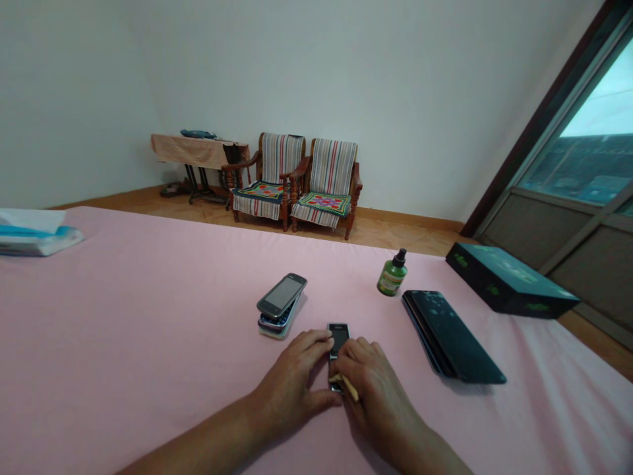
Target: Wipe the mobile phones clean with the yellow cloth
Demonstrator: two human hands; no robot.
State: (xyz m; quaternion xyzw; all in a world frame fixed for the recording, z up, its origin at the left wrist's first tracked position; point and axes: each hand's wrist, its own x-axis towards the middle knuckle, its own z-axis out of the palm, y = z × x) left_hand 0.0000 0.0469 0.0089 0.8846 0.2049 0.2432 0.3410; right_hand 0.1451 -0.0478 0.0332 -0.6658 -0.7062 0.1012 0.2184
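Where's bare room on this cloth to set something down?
The widest bare patch of pink cloth lies between the tissue packet and the stacked phones. A smaller one lies between those phones and the green spray bottle. It's crowded around the keypad phone under your left hand and right hand, and where the dark flat stack nears the black box.

Pink cloth: phones, bottle, box
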